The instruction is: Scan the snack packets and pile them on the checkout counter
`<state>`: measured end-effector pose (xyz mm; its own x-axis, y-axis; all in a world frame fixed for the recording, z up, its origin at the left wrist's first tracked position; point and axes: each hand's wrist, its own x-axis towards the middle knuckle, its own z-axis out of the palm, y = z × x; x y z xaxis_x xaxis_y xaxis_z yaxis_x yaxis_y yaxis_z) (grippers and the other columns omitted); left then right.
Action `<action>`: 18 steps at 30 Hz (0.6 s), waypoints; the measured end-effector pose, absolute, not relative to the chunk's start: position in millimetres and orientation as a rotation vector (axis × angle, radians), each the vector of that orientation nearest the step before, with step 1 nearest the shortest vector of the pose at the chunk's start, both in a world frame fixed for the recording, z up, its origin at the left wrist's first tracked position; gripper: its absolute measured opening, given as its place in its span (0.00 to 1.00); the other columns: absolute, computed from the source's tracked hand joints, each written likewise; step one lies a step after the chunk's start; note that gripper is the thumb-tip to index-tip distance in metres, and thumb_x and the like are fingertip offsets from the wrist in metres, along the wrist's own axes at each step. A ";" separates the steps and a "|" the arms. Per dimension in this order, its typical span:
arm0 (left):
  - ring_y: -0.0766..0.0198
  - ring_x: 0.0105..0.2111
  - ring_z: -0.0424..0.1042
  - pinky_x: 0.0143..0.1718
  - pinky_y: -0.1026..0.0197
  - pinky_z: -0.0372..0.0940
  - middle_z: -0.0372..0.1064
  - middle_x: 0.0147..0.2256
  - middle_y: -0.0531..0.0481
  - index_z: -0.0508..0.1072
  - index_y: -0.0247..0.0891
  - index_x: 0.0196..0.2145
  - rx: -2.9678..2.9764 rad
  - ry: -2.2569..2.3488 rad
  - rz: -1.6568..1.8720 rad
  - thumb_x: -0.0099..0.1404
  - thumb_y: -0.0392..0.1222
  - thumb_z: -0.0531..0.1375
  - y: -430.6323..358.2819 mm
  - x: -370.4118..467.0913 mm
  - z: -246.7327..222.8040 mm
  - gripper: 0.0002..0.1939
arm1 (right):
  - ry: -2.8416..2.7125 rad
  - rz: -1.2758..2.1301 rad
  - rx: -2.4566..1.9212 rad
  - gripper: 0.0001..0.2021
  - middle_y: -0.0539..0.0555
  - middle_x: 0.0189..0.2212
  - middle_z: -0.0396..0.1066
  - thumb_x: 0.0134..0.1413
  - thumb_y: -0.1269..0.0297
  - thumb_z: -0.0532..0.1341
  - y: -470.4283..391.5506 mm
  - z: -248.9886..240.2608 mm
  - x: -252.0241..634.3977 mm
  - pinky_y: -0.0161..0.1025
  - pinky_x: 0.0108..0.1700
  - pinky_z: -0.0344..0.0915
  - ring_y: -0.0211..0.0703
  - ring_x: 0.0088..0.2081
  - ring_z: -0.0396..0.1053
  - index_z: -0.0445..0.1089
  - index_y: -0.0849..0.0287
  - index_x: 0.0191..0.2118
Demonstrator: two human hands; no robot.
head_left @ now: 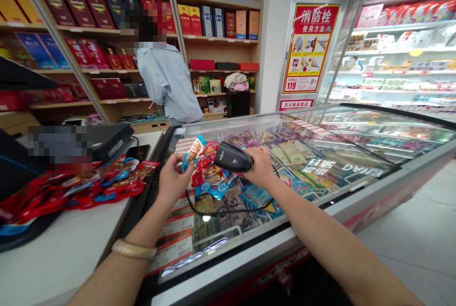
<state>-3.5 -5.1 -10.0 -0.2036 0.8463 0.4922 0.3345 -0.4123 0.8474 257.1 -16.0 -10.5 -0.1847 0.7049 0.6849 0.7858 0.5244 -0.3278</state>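
My left hand pinches a small blue and clear snack packet, held upright above the glass freezer lid. In my right hand is a black barcode scanner, its head pointing left toward the packet. Its cable loops down over the glass. Beneath and behind the scanner, several red and blue snack packets lie in a heap on the lid. More red packets are piled on the white counter at the left.
The glass-topped freezer stretches away to the right. A person in a light blue shirt stands by shelves of boxed goods behind. The white counter holds dark equipment. A lit refrigerated shelf stands at the right.
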 end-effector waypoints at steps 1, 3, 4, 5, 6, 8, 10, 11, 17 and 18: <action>0.65 0.27 0.69 0.27 0.64 0.64 0.67 0.28 0.55 0.64 0.42 0.31 1.646 1.390 1.647 0.49 0.52 0.64 -5.5 -3.1 -10.2 0.17 | -1.931 -0.128 -1.218 0.18 0.57 0.34 0.79 0.46 0.48 0.69 -15.7 -11.0 257.4 0.45 0.46 0.54 0.51 0.39 0.72 0.77 0.55 0.39; 0.65 0.26 0.69 0.28 0.64 0.64 0.67 0.28 0.55 0.64 0.42 0.31 1.657 1.409 1.635 0.50 0.52 0.64 -6.4 -2.0 -10.2 0.16 | -1.924 -0.139 -1.214 0.19 0.56 0.34 0.79 0.45 0.48 0.69 -15.1 -12.6 258.1 0.45 0.46 0.54 0.51 0.38 0.72 0.77 0.55 0.39; 0.65 0.26 0.68 0.28 0.64 0.64 0.67 0.27 0.55 0.63 0.42 0.30 1.667 1.415 1.635 0.50 0.52 0.64 -6.9 -1.5 -9.7 0.16 | -1.917 -0.145 -1.210 0.19 0.56 0.33 0.79 0.46 0.48 0.69 -14.8 -13.6 258.5 0.45 0.46 0.54 0.51 0.38 0.72 0.77 0.55 0.40; 0.65 0.26 0.68 0.29 0.63 0.65 0.67 0.27 0.55 0.63 0.42 0.30 1.683 1.424 1.646 0.50 0.52 0.63 -7.3 -1.6 -8.6 0.16 | -1.908 -0.150 -1.202 0.18 0.56 0.33 0.79 0.46 0.48 0.69 -14.5 -14.7 258.9 0.45 0.46 0.55 0.51 0.38 0.72 0.77 0.55 0.40; 0.65 0.26 0.69 0.31 0.63 0.65 0.67 0.27 0.55 0.63 0.42 0.30 1.707 1.441 1.666 0.50 0.52 0.63 -7.6 -2.7 -6.9 0.15 | -1.896 -0.157 -1.193 0.18 0.56 0.33 0.79 0.47 0.49 0.69 -14.1 -15.9 259.4 0.45 0.47 0.55 0.51 0.38 0.72 0.77 0.55 0.41; 0.64 0.27 0.69 0.33 0.62 0.66 0.68 0.27 0.55 0.65 0.42 0.31 1.765 1.525 1.722 0.52 0.51 0.62 -7.9 -9.5 -0.8 0.14 | -1.876 -0.171 -1.163 0.17 0.57 0.35 0.80 0.48 0.50 0.68 -13.4 -18.3 260.3 0.45 0.47 0.55 0.52 0.39 0.73 0.77 0.55 0.41; 0.63 0.28 0.70 0.35 0.62 0.67 0.70 0.29 0.54 0.69 0.41 0.35 1.806 1.668 1.793 0.55 0.50 0.61 -8.4 -24.3 8.0 0.13 | -1.853 -0.192 -1.144 0.18 0.58 0.36 0.80 0.46 0.51 0.68 -12.7 -20.3 261.2 0.46 0.48 0.55 0.52 0.40 0.73 0.77 0.55 0.41; 0.63 0.30 0.71 0.36 0.61 0.67 0.72 0.30 0.53 0.71 0.40 0.38 1.800 1.746 1.843 0.57 0.50 0.61 -9.0 -34.5 12.9 0.14 | -1.850 -0.200 -1.141 0.17 0.58 0.37 0.80 0.47 0.51 0.68 -12.4 -21.1 261.6 0.46 0.48 0.55 0.53 0.40 0.73 0.77 0.55 0.41; 0.56 0.32 0.70 0.44 0.49 0.64 0.71 0.26 0.53 0.77 0.38 0.39 1.357 2.308 2.118 0.61 0.45 0.59 -18.5 -101.4 29.9 0.12 | -1.836 -0.216 -1.108 0.16 0.57 0.35 0.80 0.47 0.52 0.67 -11.9 -23.5 262.8 0.46 0.46 0.55 0.51 0.38 0.73 0.77 0.56 0.38; 0.54 0.33 0.71 0.47 0.44 0.62 0.69 0.24 0.53 0.76 0.38 0.37 1.299 2.414 2.105 0.61 0.45 0.60 -19.6 -108.7 29.0 0.10 | -1.829 -0.219 -1.100 0.16 0.57 0.34 0.80 0.47 0.52 0.67 -11.9 -23.7 262.9 0.46 0.46 0.55 0.51 0.38 0.73 0.77 0.56 0.38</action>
